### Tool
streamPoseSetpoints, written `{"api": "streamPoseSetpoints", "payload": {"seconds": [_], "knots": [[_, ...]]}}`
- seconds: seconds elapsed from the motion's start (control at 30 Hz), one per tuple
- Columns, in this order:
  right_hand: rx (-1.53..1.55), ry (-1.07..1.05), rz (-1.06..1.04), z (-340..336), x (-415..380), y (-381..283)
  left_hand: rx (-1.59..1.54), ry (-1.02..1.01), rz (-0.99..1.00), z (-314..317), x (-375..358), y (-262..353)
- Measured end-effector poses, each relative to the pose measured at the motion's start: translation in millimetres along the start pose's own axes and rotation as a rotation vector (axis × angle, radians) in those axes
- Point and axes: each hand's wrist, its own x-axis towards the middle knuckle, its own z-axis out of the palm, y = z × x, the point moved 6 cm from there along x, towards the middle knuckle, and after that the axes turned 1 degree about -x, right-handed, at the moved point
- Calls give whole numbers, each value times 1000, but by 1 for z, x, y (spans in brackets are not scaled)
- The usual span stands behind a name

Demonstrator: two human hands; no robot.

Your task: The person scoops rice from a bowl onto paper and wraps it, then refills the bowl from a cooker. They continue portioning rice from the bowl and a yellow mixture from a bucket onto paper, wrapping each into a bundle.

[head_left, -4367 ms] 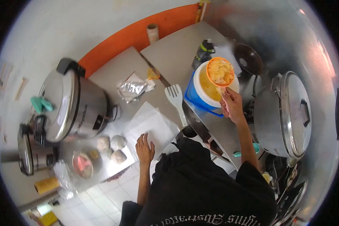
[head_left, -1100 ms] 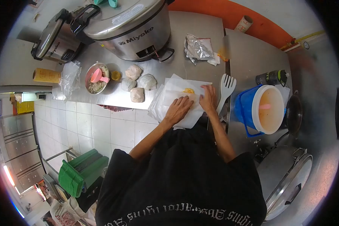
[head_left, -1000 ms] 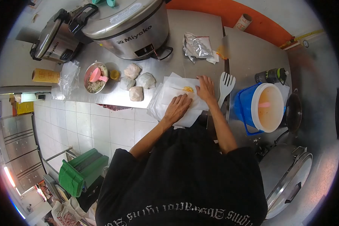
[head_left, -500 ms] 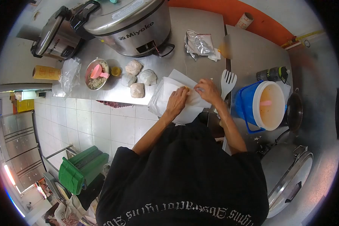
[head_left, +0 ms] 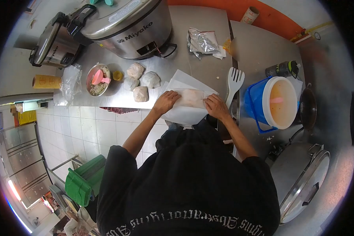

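A flat parcel of white wrapping paper [head_left: 189, 97] lies before me, with a pale pinkish filling showing faintly through it. My left hand [head_left: 166, 102] is closed on the parcel's left end, and the fingers of my right hand [head_left: 216, 107] pinch its right end. Underneath are more white paper sheets [head_left: 185, 115] that reach over the table's front edge. Left of them, several wrapped bundles [head_left: 150, 80] sit in a cluster. Beyond these stands a metal bowl [head_left: 91, 74] of minced, pale food with a pink scoop [head_left: 100, 77] in it.
Two rice cookers [head_left: 133, 33] stand at the back left. A white slotted spatula [head_left: 234, 83] lies right of the paper, near a blue-handled bucket [head_left: 278, 103] of orange liquid. A silver foil packet [head_left: 203, 41] is at the back. A large lidded pot [head_left: 303, 177] stands at the right.
The paper is now folded over the food into a flat strip. My hands have moved apart to its two ends, the left one going left and down.
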Motion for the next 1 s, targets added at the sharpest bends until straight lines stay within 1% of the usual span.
{"api": "streamPoseSetpoints", "payload": {"seconds": [0.07,0.1,0.17,0.2,0.3,0.37,0.4,0.47,0.5,0.57,0.6,0.63,0.67,0.7,0.77,0.8,0.87,0.9,1.0], "knots": [[19,-10,8,-12,-5,-8,-77,20,9,-7,-7,4],[-33,-15,-35,-11,-5,-8,-113,32,16,-14,-7,8],[-131,-27,-116,-5,-10,-7,-45,47,40,-16,-9,12],[-101,-56,-90,-1,-9,-1,-8,57,51,-18,-9,13],[-2,-143,-8,1,4,10,-102,21,-4,-9,0,1],[75,-197,60,0,11,13,-183,-63,-185,2,11,-14],[76,-206,136,2,16,20,-221,-103,-274,6,18,-20],[80,-228,285,9,26,32,-214,-35,-349,8,29,-24],[83,-207,398,1,34,29,-211,1,-388,12,32,-27],[92,-161,626,-10,49,23,-128,-19,-344,15,41,-26],[88,-150,633,-9,55,25,-84,-27,-321,14,47,-25],[85,-142,641,-6,59,29,-76,-79,-438,17,48,-29],[82,-137,652,-5,61,32,-71,-134,-556,0,54,-20],[41,-165,614,-6,67,33,-65,-188,-673,-9,55,-18],[-36,-231,540,-4,71,32,99,-98,-435,-14,62,-11],[-64,-204,516,-4,71,28,181,-52,-318,-17,65,-7],[-121,-142,467,-2,72,22,193,-74,-224,-12,69,-12],[-102,-123,435,3,65,20,192,-90,-176,-7,68,-9],[-72,-37,355,-1,63,14,150,-37,-208,-10,64,-4]]}}
